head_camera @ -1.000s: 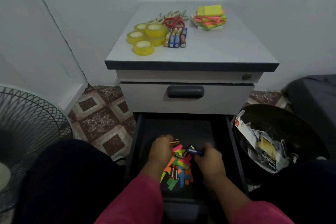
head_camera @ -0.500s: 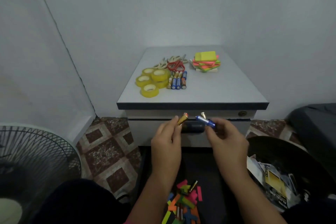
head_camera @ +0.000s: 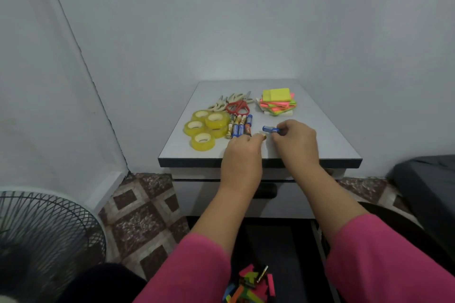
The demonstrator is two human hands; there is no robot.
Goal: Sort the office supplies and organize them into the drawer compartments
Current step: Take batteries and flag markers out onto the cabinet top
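Both hands are over the grey cabinet top (head_camera: 320,140). My right hand (head_camera: 296,141) pinches a blue battery (head_camera: 270,129) just above the surface. My left hand (head_camera: 242,155) grips a gold battery (head_camera: 263,136), only its tip showing, right beside a row of several batteries (head_camera: 240,125) lying on the top. Behind them lie yellow tape rolls (head_camera: 205,128), red scissors (head_camera: 237,107), beige scissors (head_camera: 230,99) and a stack of neon sticky notes (head_camera: 277,102). Below, the open bottom drawer (head_camera: 290,243) holds a pile of coloured paper flags (head_camera: 251,285) and one battery (head_camera: 262,273).
A closed middle drawer with a dark handle (head_camera: 267,190) sits under my arms. A fan's wire guard (head_camera: 46,233) stands at the lower left. A dark bin rim (head_camera: 394,214) and a dark object (head_camera: 428,184) are at the right. Patterned tiles (head_camera: 142,209) cover the floor.
Both hands lifted a battery each out of the bottom drawer, rose past the cabinet front and now reach onto the top beside the battery row. The camera tilted upward.
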